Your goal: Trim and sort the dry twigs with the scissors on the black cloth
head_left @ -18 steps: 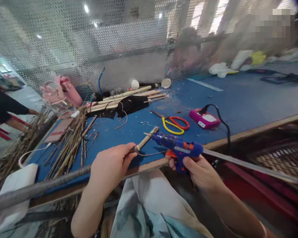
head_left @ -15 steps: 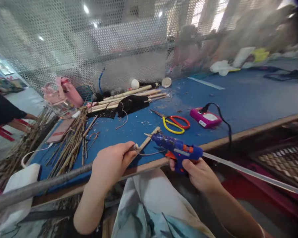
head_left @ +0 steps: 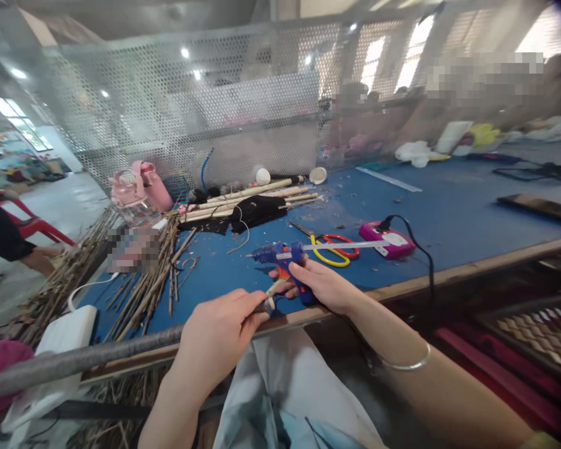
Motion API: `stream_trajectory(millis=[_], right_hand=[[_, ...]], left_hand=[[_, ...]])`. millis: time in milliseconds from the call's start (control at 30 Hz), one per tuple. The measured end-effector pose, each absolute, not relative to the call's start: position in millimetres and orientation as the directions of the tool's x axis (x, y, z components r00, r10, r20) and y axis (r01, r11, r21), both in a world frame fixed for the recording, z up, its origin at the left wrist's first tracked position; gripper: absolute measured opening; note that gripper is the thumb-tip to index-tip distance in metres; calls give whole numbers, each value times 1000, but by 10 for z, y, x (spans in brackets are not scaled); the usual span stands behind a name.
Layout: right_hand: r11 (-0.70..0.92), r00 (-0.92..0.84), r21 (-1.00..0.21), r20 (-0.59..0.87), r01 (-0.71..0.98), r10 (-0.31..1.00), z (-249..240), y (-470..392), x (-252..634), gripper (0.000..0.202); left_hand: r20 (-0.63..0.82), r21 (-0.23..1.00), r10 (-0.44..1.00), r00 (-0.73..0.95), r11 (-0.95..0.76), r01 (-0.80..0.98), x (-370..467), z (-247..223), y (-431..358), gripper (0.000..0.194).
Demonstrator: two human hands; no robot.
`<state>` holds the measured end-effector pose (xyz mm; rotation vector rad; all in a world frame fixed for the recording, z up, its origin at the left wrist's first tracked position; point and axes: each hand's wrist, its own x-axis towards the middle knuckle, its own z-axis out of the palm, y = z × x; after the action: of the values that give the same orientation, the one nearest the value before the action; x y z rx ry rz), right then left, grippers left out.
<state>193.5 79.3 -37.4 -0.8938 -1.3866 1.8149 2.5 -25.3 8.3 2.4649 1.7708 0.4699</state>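
Note:
My left hand (head_left: 222,327) is closed around a long grey wrapped rod (head_left: 93,355), which runs out to the lower left. The rod's pale blunt end shows just past my thumb and fingertips. My right hand (head_left: 320,280) grips the handle of a blue hot glue gun (head_left: 280,254), fingers by its orange trigger. The gun's nozzle points left over the table, beyond my left hand and apart from the rod. A clear glue stick (head_left: 346,246) juts from the gun's back. Between the hands, a short pale stick (head_left: 275,288) is partly hidden.
On the blue table (head_left: 224,274) lie scissors (head_left: 330,249) with red and yellow handles, a magenta box (head_left: 388,240) with a black cord, and thin twigs (head_left: 152,280). Pale sticks (head_left: 243,199) and black cloth (head_left: 257,212) lie farther back. A white power strip (head_left: 68,337) sits left.
My right hand has carried the glue gun left and farther over the table, its glue stick now nearly level. The view has tilted up slightly. My left hand keeps its hold on the rod.

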Motion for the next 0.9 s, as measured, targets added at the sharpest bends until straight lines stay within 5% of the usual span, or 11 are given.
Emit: stream_trajectory(millis=[200,367,900], right_hand=[[-109,-379,-946,16,-306,925,-355,789,1697,37],[39,-367,-970,128,-240,921,-400,480,1872,40],[161,-333,-924,282,-347,900,-532,-410,2114,37]], left_hand=[[281,251,931,232,-304,919,-127,55,-338,26],[342,253,926,158,-253,934,-251,75,-421,27],[403,304,889,216,-353,885,-218,124,-518,28]])
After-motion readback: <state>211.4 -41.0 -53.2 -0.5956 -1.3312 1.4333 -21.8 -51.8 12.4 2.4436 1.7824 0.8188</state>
